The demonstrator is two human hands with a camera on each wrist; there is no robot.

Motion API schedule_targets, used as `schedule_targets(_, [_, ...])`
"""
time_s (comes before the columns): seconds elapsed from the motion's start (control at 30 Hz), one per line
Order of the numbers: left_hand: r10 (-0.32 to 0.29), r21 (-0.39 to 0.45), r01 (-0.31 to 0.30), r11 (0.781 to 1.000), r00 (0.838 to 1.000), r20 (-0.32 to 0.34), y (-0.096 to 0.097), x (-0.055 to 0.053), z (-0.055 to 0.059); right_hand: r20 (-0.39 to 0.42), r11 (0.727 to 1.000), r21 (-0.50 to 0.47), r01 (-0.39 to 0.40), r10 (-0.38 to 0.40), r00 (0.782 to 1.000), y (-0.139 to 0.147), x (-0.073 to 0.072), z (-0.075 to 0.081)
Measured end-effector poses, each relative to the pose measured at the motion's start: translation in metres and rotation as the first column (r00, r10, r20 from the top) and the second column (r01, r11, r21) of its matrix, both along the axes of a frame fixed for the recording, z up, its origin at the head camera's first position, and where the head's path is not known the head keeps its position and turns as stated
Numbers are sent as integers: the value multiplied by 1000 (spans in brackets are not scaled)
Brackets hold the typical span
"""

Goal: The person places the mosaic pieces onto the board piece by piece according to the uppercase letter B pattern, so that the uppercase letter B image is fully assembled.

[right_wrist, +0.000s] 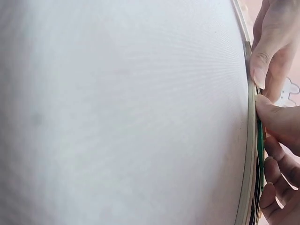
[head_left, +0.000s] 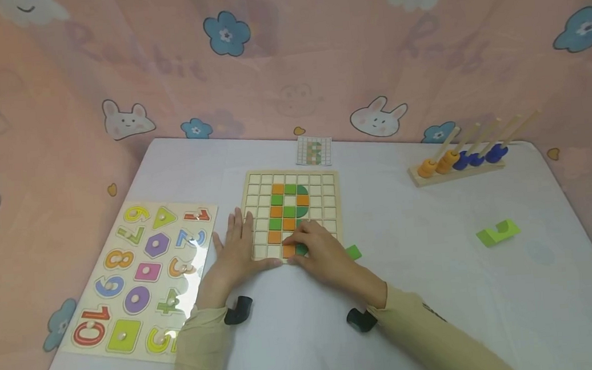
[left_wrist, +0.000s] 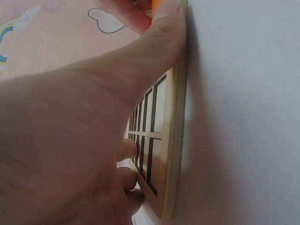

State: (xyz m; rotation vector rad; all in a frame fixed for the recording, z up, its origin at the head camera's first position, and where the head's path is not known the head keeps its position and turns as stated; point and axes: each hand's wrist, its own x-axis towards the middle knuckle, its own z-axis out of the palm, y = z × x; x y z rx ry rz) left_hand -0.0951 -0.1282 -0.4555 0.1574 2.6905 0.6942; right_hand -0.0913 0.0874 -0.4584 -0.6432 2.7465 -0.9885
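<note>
A wooden grid board [head_left: 328,178] lies flat on the table, with orange, green and white squares and dark green rounded pieces set in its cells. My left hand [head_left: 235,257] rests spread along the board's left edge, its thumb at the near edge. With bent thumb and index finger, my right hand [head_left: 327,257] pinches an orange square tile [head_left: 289,251] at the board's bottom row. Part of a dark green piece [head_left: 301,249] shows under that hand. Orange [left_wrist: 155,6] also appears beyond my left thumb in the left wrist view.
A number-and-shape peg puzzle [head_left: 146,255] lies at left. Behind the board is a small pattern card [head_left: 314,151]. A bead stacker [head_left: 460,168] stands at back right, with a green notched block [head_left: 498,232] nearer. A green piece [head_left: 353,252] lies beside the board.
</note>
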Motion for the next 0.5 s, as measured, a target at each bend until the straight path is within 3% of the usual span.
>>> schedule_targets(0.27, [2,4,-2,1000,1000,4,-1,0,-2,-29,1000,-22,7,-7,1000,-2,1,-3])
schedule_targets(0.5, [4,5,-4,1000,1000,7,-1,0,-1,12,999,-40,21,-20,1000,-3,0,-3])
